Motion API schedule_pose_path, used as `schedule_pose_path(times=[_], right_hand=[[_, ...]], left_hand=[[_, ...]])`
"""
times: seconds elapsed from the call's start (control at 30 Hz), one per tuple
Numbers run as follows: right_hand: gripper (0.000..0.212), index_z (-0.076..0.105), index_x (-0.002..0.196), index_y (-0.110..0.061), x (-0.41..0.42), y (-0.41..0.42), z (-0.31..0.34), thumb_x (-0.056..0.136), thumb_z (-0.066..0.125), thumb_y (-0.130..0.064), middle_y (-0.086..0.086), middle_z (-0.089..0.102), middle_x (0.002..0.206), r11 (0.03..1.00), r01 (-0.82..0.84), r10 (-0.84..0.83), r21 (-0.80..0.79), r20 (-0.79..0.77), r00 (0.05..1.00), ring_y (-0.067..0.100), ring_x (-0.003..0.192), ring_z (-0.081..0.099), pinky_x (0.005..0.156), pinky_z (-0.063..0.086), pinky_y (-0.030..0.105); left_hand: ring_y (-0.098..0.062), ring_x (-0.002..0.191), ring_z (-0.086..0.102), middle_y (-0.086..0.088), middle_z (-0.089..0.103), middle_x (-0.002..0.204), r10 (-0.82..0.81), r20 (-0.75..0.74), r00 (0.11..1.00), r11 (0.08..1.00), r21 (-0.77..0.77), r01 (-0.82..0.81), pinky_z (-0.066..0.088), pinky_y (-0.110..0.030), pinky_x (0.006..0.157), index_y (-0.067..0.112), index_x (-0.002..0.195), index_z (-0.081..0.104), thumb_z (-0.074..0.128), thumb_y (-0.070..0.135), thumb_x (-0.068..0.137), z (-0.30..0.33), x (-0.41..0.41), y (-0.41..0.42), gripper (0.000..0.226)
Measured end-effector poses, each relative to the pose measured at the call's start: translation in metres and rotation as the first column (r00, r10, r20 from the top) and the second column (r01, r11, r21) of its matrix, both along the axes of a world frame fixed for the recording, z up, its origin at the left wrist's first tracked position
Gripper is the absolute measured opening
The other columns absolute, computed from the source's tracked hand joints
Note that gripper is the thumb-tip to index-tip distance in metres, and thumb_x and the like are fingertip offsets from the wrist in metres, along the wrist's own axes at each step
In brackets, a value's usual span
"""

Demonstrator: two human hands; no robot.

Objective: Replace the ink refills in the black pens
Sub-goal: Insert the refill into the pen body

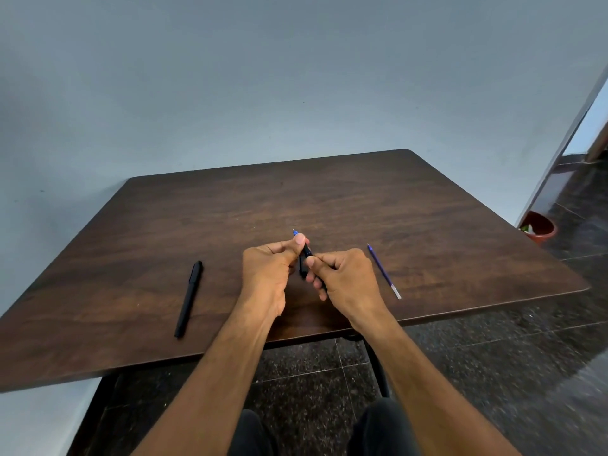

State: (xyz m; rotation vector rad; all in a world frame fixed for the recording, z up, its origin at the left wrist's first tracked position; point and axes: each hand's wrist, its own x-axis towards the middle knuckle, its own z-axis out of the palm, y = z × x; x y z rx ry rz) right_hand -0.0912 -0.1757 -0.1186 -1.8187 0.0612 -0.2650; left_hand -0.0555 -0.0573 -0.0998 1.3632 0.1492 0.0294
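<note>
Both hands meet over the middle of the dark wooden table (329, 199) on one black pen (306, 253). My left hand (269, 268) pinches its front end, where a blue refill tip (294, 232) sticks out past the thumb. My right hand (345, 278) curls round the pen's barrel lower down. A second black pen (189, 299), capped, lies on the table to the left of my hands. A loose blue refill (384, 271) lies on the table to the right, apart from my right hand.
The table's near edge runs just under my wrists, and its right edge drops to a dark speckled floor. A red pot (539, 227) stands on the floor at the right by a doorway. A pale wall is behind the table.
</note>
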Motion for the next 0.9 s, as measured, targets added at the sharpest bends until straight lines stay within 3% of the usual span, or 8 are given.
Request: schedule_pose_path(times=[0.17,0.27,0.4,0.47,0.53,0.63,0.73,0.9], right_hand=[[0.027,0.078,0.072,-0.013,-0.001,0.006,0.001,0.096,0.069,-0.021,0.011,0.071,0.061,0.995,0.067,-0.062,-0.078,0.064,0.996,0.014,0.052,0.056,0.055,0.055,0.047],[0.023,0.079,0.077,-0.013,-0.001,0.005,0.001,0.095,0.069,-0.023,0.014,0.072,0.065,0.998,0.054,-0.052,-0.03,0.066,0.996,0.017,0.056,0.057,0.057,0.055,0.054],[0.021,0.08,0.078,-0.016,-0.001,0.002,0.003,0.095,0.07,-0.022,0.004,0.073,0.062,1.0,0.027,-0.027,-0.007,0.043,0.999,0.008,0.054,0.059,0.058,0.056,0.046],[0.021,0.081,0.079,-0.016,0.0,0.0,0.005,0.096,0.069,-0.021,0.003,0.072,0.061,1.0,0.026,-0.026,0.014,0.034,0.999,0.008,0.053,0.058,0.056,0.054,0.04],[0.023,0.081,0.077,-0.018,0.0,-0.001,0.006,0.096,0.069,-0.019,0.001,0.071,0.06,0.998,0.032,-0.033,0.045,0.014,0.999,0.008,0.053,0.059,0.053,0.053,0.034],[0.026,0.079,0.073,-0.018,-0.002,-0.001,0.007,0.097,0.069,-0.017,0.0,0.069,0.06,0.995,0.021,-0.02,0.1,-0.012,1.0,0.011,0.053,0.057,0.05,0.048,0.029],[0.023,0.079,0.076,-0.022,-0.003,-0.002,0.009,0.096,0.069,-0.015,0.0,0.069,0.06,0.991,0.016,-0.014,0.133,-0.009,1.0,0.008,0.051,0.056,0.049,0.047,0.028],[0.019,0.08,0.083,-0.026,-0.005,-0.004,0.013,0.095,0.071,-0.014,0.0,0.071,0.062,0.986,-0.008,0.006,0.167,0.014,1.0,0.004,0.051,0.057,0.049,0.048,0.025]], left_hand=[[0.001,0.04,0.05,0.004,0.066,0.051,0.116,0.046,0.992,0.992,-0.048,-0.114,0.041,-0.016,0.048,0.009,0.068,0.077,0.087,0.018,0.072,0.0,-0.001,-0.001,0.015],[-0.007,0.049,0.047,-0.003,0.065,0.06,0.012,-0.016,1.0,0.999,-0.045,-0.012,0.039,-0.022,0.053,0.011,0.063,0.073,0.091,0.036,0.062,0.0,0.0,0.005,0.031],[-0.019,0.066,0.055,-0.006,0.072,0.074,-0.217,-0.032,0.976,0.973,-0.089,0.214,0.045,-0.036,0.071,0.013,0.076,0.075,0.082,0.048,0.07,0.005,-0.005,0.009,0.036],[-0.029,0.081,0.056,-0.009,0.077,0.102,-0.288,0.003,0.958,0.951,-0.12,0.286,0.042,-0.046,0.08,0.016,0.092,0.079,0.069,0.039,0.089,0.007,-0.008,0.009,0.026],[-0.03,0.083,0.055,-0.008,0.075,0.115,-0.328,0.042,0.944,0.937,-0.111,0.331,0.041,-0.041,0.08,0.015,0.11,0.075,0.056,0.022,0.099,0.006,-0.008,0.012,0.023],[-0.014,0.08,0.07,-0.004,0.076,0.113,-0.309,0.072,0.948,0.948,-0.059,0.313,0.052,-0.018,0.067,0.009,0.12,0.069,0.049,0.002,0.1,0.006,-0.01,0.013,0.03],[-0.006,0.08,0.073,-0.006,0.078,0.108,-0.281,0.066,0.957,0.954,-0.086,0.286,0.053,-0.015,0.06,0.007,0.116,0.071,0.055,0.002,0.097,0.007,-0.01,0.012,0.026],[-0.003,0.081,0.063,0.001,0.078,0.098,-0.218,-0.004,0.976,0.974,-0.07,0.217,0.036,-0.03,0.074,0.018,0.098,0.077,0.077,0.025,0.077,0.005,-0.005,0.01,0.023]])
